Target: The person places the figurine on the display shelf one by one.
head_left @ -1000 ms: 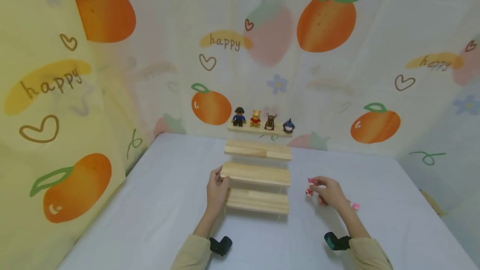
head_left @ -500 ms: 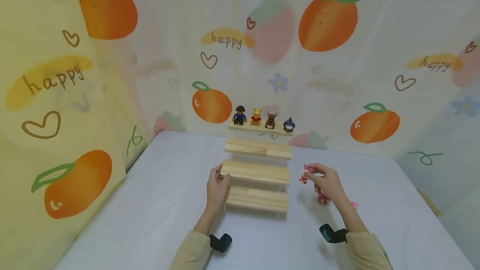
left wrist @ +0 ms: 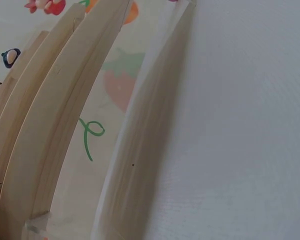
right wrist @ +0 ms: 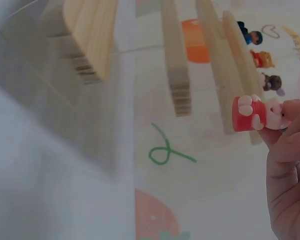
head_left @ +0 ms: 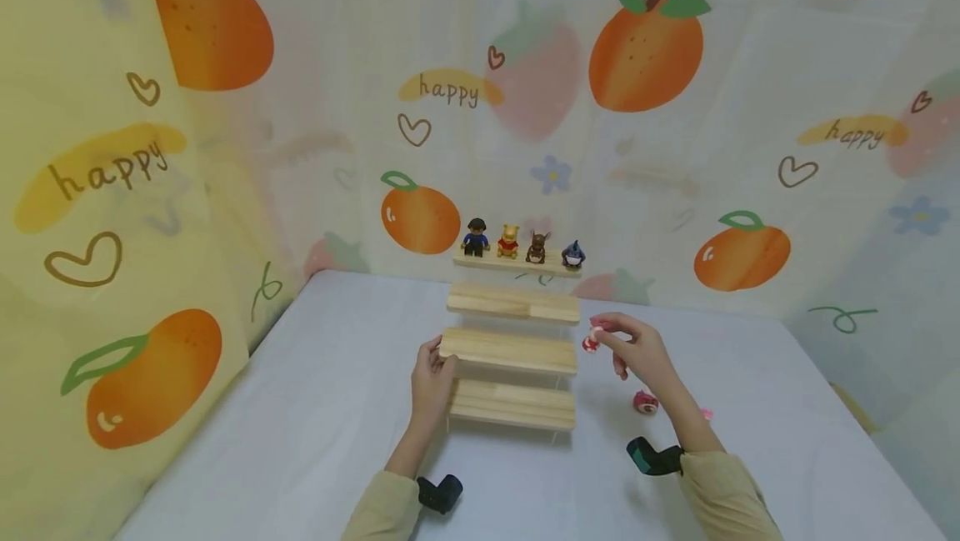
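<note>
A stepped wooden shelf point(head_left: 512, 351) with several pale tiers stands on the table in the head view. My left hand point(head_left: 432, 383) grips the left end of a middle tier, its thumb at the front edge; some of its fingers are hidden behind the wood. Pinched by the head between the thumb and fingers of my right hand point(head_left: 637, 347) is a small pink and red animal figurine point(right wrist: 255, 114). It hangs in the air just right of the upper tiers. In the right wrist view the figurine lies sideways across the picture, its red base pointing left.
On the top tier stand a dark-haired figure in blue point(head_left: 476, 237), a yellow bear point(head_left: 508, 242), a brown big-eared animal point(head_left: 537, 247) and a blue donkey point(head_left: 573, 254). A pink-red figurine point(head_left: 645, 402) and a pink piece point(head_left: 707, 414) lie near the right forearm.
My right hand has moved left and upward with the figurine, closer to the shelf. The pink-red figurine on the table has come into full sight. The left hand stays on the shelf.
</note>
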`<state>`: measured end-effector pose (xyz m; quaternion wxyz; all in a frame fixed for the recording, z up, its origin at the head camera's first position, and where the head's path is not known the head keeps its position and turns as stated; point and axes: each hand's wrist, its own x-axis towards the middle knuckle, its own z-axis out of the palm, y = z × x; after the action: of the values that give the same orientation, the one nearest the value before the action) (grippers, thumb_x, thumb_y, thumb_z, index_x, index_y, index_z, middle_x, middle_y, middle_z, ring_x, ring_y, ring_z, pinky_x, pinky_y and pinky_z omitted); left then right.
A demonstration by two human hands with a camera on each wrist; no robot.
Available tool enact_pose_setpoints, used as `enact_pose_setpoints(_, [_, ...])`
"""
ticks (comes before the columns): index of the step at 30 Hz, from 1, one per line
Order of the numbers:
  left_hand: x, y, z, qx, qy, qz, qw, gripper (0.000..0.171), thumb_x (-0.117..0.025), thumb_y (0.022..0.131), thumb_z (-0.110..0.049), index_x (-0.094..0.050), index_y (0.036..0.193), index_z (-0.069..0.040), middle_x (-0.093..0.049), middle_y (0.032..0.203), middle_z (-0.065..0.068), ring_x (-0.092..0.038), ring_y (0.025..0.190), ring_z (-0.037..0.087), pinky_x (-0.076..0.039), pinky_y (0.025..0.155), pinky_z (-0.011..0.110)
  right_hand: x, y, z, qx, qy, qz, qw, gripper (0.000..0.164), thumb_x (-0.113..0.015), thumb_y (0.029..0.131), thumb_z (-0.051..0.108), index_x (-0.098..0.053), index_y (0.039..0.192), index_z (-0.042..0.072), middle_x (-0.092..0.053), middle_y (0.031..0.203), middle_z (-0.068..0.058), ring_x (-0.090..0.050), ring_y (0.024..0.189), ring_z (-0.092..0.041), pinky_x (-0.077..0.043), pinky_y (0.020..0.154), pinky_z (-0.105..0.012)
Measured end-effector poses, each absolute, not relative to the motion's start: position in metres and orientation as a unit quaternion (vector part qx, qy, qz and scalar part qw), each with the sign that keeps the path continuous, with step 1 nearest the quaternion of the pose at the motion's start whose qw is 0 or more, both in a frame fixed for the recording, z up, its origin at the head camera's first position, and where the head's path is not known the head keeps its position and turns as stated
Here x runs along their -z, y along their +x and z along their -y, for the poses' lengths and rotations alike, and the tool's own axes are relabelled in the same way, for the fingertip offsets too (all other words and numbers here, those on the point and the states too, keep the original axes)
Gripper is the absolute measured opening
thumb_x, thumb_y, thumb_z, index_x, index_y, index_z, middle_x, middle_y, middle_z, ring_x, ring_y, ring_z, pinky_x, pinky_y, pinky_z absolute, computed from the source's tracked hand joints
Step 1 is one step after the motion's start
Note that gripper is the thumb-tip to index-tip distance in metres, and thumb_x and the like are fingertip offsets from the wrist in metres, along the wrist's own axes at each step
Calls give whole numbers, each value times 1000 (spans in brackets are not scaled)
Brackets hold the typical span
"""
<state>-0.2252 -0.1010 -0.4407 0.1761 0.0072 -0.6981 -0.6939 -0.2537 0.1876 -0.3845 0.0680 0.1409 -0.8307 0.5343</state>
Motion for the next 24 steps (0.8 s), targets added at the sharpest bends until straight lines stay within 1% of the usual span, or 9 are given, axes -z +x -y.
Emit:
enact_pose_setpoints(3, [440,-224,102,694,10,698,179,40,-48,84,2,-40,121,12,-55,104,23,-53,91,27,-44,72,19,375,-254,-179,-538,144,828,62,31,-59,87,19,-58,112,1,-58,94,-17,-42,35,-16,-41,34,-30])
enact_pose_setpoints(9, [440,-227,102,694,5,697,183,40,-49,84,2,-40,121,13,-55,104,23,-53,90,27,-44,71,19,345,-244,-155,-541,173,819,79,28,-55,88,5,-54,114,-8,-55,96,-24,-41,34,-12,-40,34,-27])
enact_pose_setpoints(13, [452,-236,104,700,4,691,181,39,-50,84,2,-42,121,11,-56,105,22,-54,91,27,-45,74,21,334,-245,-137,-538,191,817,86,26,-53,89,1,-54,112,-10,-55,96,-26,-41,34,-10,-40,34,-25])
enact_pose_setpoints(16, [464,-244,105,700,11,690,183,40,-51,84,0,-43,122,7,-57,106,20,-55,90,25,-45,75,22,331,-252,-124,-545,222,803,90,25,-51,88,-3,-54,111,-13,-54,94,-28,-41,33,-12,-39,33,-25])
enact_pose_setpoints(20, [468,-246,104,693,16,695,192,40,-51,83,-2,-44,121,6,-57,106,18,-55,90,23,-46,75,24,330,-262,-105,-561,245,787,80,25,-51,88,-3,-54,111,-13,-53,94,-27,-42,34,-14,-39,34,-26])
enact_pose_setpoints(24, [463,-240,106,698,12,693,181,39,-51,84,0,-43,121,8,-57,106,19,-54,89,23,-45,74,21,327,-267,-83,-578,226,782,53,26,-53,89,2,-56,112,-8,-54,95,-22,-42,36,-14,-39,36,-25])
